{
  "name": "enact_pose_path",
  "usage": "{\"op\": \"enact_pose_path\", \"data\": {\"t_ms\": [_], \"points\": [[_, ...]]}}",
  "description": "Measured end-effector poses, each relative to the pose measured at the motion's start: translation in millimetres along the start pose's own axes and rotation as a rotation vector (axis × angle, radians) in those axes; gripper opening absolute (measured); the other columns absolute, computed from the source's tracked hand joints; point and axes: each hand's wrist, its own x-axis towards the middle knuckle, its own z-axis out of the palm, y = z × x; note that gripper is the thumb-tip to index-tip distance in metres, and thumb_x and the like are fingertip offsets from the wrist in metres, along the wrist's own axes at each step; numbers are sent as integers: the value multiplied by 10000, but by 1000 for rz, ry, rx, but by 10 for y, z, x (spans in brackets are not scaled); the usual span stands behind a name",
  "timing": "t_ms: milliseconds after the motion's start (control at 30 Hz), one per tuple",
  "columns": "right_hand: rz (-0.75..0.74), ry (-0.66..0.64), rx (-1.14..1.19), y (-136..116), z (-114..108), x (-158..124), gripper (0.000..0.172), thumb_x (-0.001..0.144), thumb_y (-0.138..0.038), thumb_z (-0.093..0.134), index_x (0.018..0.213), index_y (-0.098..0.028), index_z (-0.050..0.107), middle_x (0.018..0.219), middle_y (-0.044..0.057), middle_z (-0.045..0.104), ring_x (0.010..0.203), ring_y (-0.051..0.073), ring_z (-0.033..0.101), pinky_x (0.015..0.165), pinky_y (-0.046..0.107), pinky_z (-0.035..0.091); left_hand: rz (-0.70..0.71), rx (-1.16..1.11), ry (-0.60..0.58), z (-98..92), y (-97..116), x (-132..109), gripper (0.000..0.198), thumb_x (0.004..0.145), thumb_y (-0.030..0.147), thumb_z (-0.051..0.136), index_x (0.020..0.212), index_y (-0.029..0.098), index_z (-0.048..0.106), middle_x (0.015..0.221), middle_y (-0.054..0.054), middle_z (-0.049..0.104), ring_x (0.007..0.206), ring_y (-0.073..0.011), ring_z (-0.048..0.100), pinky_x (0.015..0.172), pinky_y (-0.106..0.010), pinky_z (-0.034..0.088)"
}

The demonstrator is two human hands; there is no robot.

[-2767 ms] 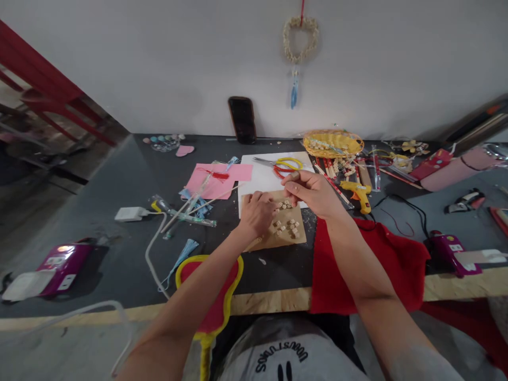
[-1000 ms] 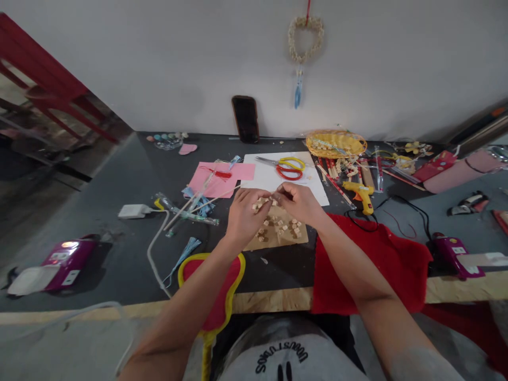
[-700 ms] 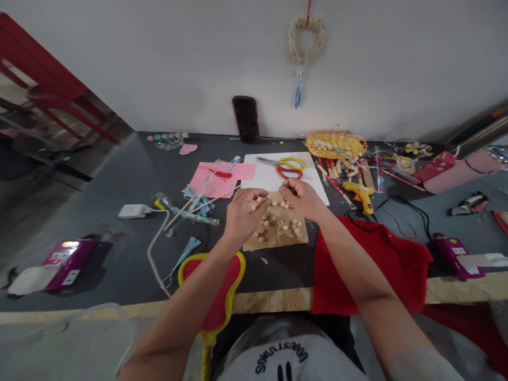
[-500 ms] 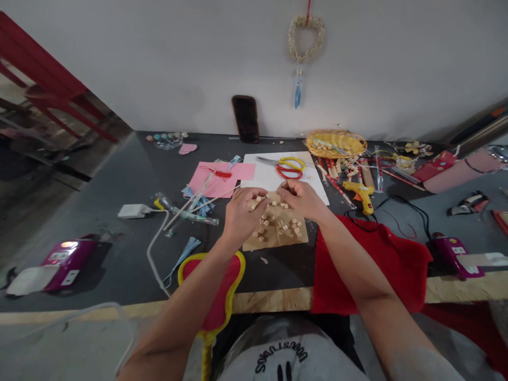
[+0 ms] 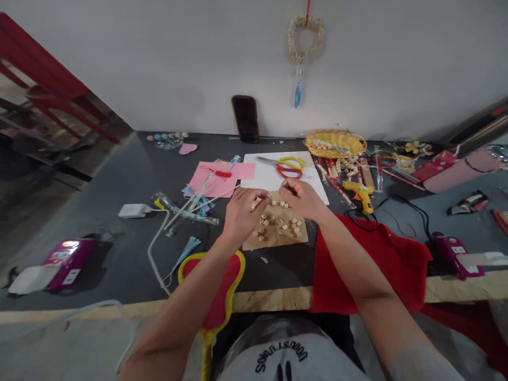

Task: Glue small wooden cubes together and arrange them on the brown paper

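Over a brown paper sheet [image 5: 273, 241], my left hand [image 5: 244, 212] is closed in a pinch, with a tiny pale bit at its fingertips that I cannot make out. Just to its right, my right hand [image 5: 302, 199] has thumb and fingers pressed together; whatever is between them is too small to see. The fingertips of both hands are a short gap apart. Several small cream-coloured folded pieces [image 5: 296, 229] lie scattered on the paper below. Behind my hands, scissors [image 5: 288, 168] with one yellow and one red handle rest on a white sheet [image 5: 257, 168].
Left lie pink paper [image 5: 202, 182], blue tassels [image 5: 189, 248] and a white charger [image 5: 134, 211]. A yellow glue gun [image 5: 360, 194], red cloth [image 5: 371, 264] and yellow basket [image 5: 337, 144] are right. A phone [image 5: 246, 119] leans on the wall beneath a hanging heart wreath [image 5: 291, 45].
My right hand has shifted very slightly, its fingertips a little farther from my left hand. My left hand stays nearly in place. The things on the table have not moved.
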Motion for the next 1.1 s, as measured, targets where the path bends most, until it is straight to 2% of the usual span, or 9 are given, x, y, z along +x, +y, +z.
{"op": "enact_pose_path", "data": {"t_ms": [167, 333, 500, 633, 733, 800, 900, 967, 1100], "points": [[38, 157, 202, 80, -259, 54, 224, 850, -371, 542, 711, -214, 465, 573, -65, 386, 492, 79, 322, 476, 227, 271, -1, 90, -99, -35, -212, 35, 136, 819, 294, 587, 867, 223, 692, 864, -52, 733, 869, -244, 627, 851, -375, 445], [53, 305, 429, 91, -461, 66, 241, 817, -349, 605, 674, -218, 462, 570, -63, 412, 462, 62, 297, 442, 212, 251, 8, 199, -241, 115, -372, -40, 164, 775, 217, 569, 865, 224, 706, 903, -80, 740, 873, -278, 631, 815, -406, 449], [173, 200, 621, 119, -390, 106, 248, 797, -341, 633, 657, -199, 485, 574, -46, 525, 450, 54, 396, 422, 192, 302, 49, 218, -304, 265, -284, -84, 280, 785, 155, 520, 1003, 206, 688, 1016, -92, 717, 985, -281, 613, 891, -425, 445], [343, 153, 803, 162, -246, 169, 120, 829, -289, 582, 780, -183, 554, 699, 5, 666, 585, 101, 617, 593, 246, 526, 92, 141, -189, 218, -103, -21, 291, 832, 171, 498, 1079, 192, 650, 1090, -102, 671, 1028, -257, 596, 936, -410, 442], [376, 136, 924, 165, -158, 193, 87, 866, -216, 509, 837, -174, 580, 789, 34, 710, 732, 132, 691, 753, 298, 575, 120, 67, -61, 161, 48, 43, 244, 887, 280, 519, 1084, 193, 633, 1090, -100, 646, 1040, -232, 584, 941, -371, 441], [391, 127, 979, 157, -106, 197, 129, 877, -176, 468, 852, -171, 595, 817, 45, 724, 766, 135, 697, 786, 298, 577, 152, 69, -12, 154, 127, 81, 247, 892, 309, 539, 1088, 194, 635, 1092, -101, 638, 1062, -235, 569, 952, -373, 429], [399, 121, 1035, 147, -34, 195, 178, 872, -135, 436, 865, -167, 611, 821, 50, 732, 757, 130, 687, 751, 268, 579, 178, 133, 13, 192, 196, 120, 244, 874, 344, 586, 1066, 210, 658, 1089, -93, 638, 1063, -251, 558, 951, -399, 411], [383, 94, 1055, 144, 11, 189, 184, 843, -103, 452, 885, -165, 620, 814, 41, 730, 715, 119, 673, 662, 224, 567, 169, 183, 36, 230, 220, 131, 217, 861, 355, 607, 1020, 228, 683, 1090, -81, 639, 1043, -255, 557, 932, -407, 409], [345, 31, 1069, 127, 83, 170, 209, 805, -69, 489, 918, -164, 636, 780, 17, 711, 627, 95, 635, 540, 170, 517, 155, 257, 59, 278, 252, 126, 124, 846, 281, 612, 906, 250, 716, 1090, -57, 643, 1022, -257, 544, 902, -418, 400]]}}
